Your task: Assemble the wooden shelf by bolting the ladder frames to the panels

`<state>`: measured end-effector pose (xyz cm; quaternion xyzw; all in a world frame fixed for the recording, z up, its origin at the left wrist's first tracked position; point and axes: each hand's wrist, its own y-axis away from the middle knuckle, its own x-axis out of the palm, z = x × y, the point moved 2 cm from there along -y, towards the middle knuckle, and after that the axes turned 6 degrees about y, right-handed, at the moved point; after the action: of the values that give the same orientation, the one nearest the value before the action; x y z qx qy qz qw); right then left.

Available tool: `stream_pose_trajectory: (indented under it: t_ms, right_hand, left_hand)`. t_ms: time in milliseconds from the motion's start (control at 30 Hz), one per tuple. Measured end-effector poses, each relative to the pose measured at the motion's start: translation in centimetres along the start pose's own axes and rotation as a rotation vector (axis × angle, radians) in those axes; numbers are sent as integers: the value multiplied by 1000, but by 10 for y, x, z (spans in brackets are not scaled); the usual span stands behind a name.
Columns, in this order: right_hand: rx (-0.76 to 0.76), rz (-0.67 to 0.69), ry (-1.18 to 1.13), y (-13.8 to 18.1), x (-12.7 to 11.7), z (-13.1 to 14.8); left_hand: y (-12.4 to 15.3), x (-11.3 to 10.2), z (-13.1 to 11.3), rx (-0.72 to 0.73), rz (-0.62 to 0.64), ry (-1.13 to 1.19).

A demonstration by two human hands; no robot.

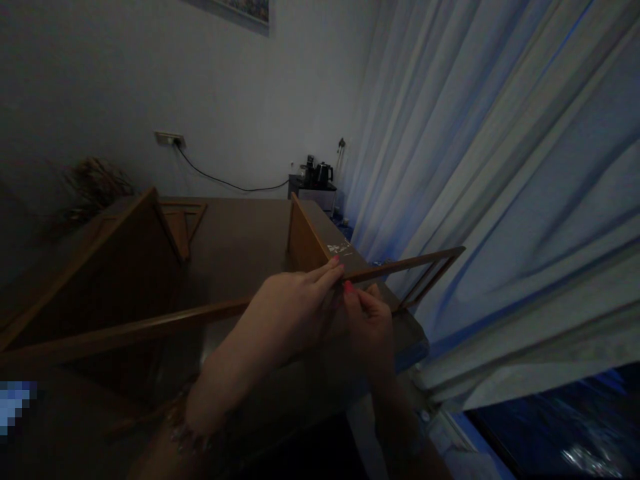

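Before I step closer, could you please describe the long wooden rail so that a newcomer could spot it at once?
Find the brown table left of the tall pale curtain. Across its near side runs the long wooden rail, the left hand over it and the right hand close by. Unlike the broad wooden panel just beyond the hands, it is narrow, slanting up to the right.

Bluish light tints the curtain amid dim surroundings.

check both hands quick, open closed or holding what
Left hand: laid over the wooden rail; whether it grips cannot be told.
Right hand: curled beside the rail; whether it holds anything cannot be told.
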<state>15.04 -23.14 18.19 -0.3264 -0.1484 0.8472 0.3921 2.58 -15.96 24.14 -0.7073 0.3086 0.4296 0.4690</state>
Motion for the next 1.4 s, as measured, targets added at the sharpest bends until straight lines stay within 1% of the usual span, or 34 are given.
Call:
stream_pose_trajectory:
  t_ms: [100, 167, 200, 233, 333, 367, 400, 433, 500, 533, 600, 667, 767, 900, 967, 1133, 1233, 1300, 1400]
  right_hand:
    - [19, 55, -73, -1, 2, -2]
    - [-31, 54, -43, -2, 2, -3]
    - [-82, 24, 20, -3, 1, -3]
    - [-148, -37, 114, -3, -1, -2]
    - [-412, -293, 454, -4, -10, 3]
    - [-517, -354, 555, -4, -14, 5]
    - [-633, -380, 642, -5, -17, 7]
    - [-761, -373, 709, -7, -19, 8]
    - [-995, -290, 773, -11, -24, 9]
    - [-1073, -228, 777, -13, -26, 9]
    - [-1142, -113, 749, -19, -30, 7]
    - [-1162, -67, 707, -23, -31, 7]
    - [-1152, -54, 623, -26, -29, 10]
    - [-992, 133, 402, -31, -23, 14]
    - [-952, 157, 344, -32, -21, 15]
    - [-959, 126, 310, -32, -19, 12]
    - [-903, 89, 234, -32, -18, 8]
    - [-822, 19, 167, -32, -17, 5]
    - [-750, -66, 97, -29, -15, 2]
  left_hand:
    - [1, 3, 3, 29, -21, -6]
    - [1, 5, 5, 39, -39, 4]
    - [1, 5, 6, 42, -46, 10]
    - [1, 6, 7, 47, -51, 19]
    - [2, 7, 9, 54, -63, 47]
    - [3, 7, 10, 54, -65, 52]
    - [3, 7, 10, 55, -66, 56]
    - [4, 7, 10, 60, -66, 58]
    - [4, 7, 11, 69, -70, 67]
    - [4, 7, 11, 73, -72, 77]
    - [4, 8, 12, 82, -71, 92]
    - [3, 10, 13, 86, -71, 88]
    - [2, 12, 14, 76, -79, 68]
    - [0, 11, 12, 40, -83, 79]
    - [-2, 9, 11, 12, -81, 78]
    - [-5, 9, 9, -122, -28, -3]
    - [-7, 9, 9, -190, -28, 24]
    - [-7, 8, 8, -187, -37, 39]
    - [-6, 4, 5, -111, -40, 30]
